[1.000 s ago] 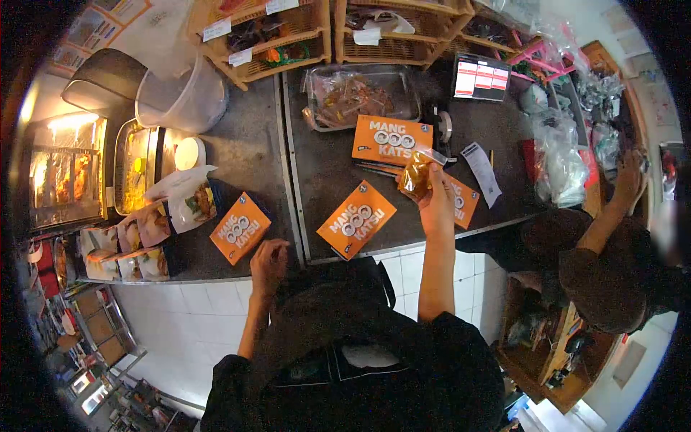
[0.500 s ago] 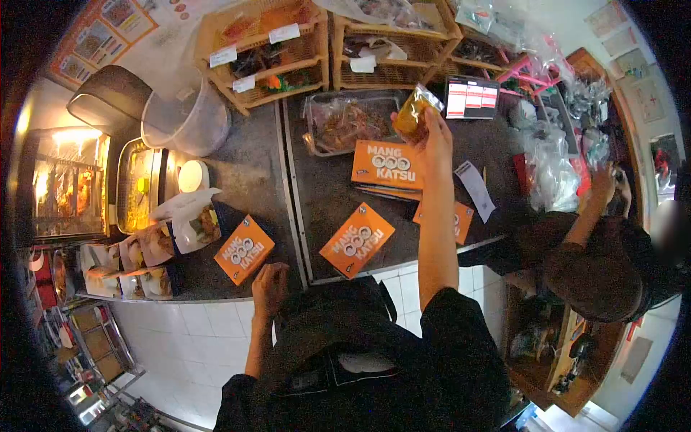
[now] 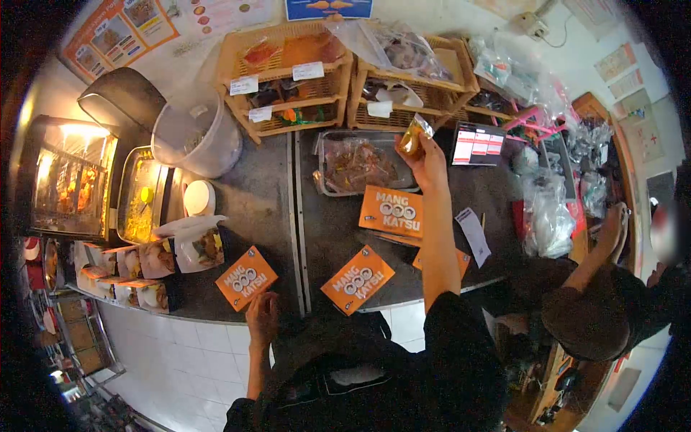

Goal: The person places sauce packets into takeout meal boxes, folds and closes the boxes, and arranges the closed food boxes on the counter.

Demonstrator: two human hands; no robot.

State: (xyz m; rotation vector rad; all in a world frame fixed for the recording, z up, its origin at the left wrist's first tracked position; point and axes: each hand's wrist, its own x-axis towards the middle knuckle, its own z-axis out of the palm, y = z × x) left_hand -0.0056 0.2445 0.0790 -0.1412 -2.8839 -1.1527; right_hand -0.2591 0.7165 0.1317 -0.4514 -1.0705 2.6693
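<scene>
High over the counter, my right hand is closed around a small shiny sauce packet, clear plastic with yellow-brown contents. Below that arm lie a stack of orange MANG KATSU boxes and another orange box partly hidden by my forearm. My left hand hangs at the counter's front edge with its fingers curled in, and I see nothing in them. It is right by the lower corner of the left orange box. A further orange box lies at an angle in the middle.
Behind the boxes sits a clear tray of packets, with wicker racks beyond. A tablet and paper slip are to the right. Food pouches line the left. A co-worker's arm reaches in at far right.
The view has tilted up, so the counter sits lower in the picture. My right hand still holds the sauce packet, now turned more upright. My left hand is closer to the left box.
</scene>
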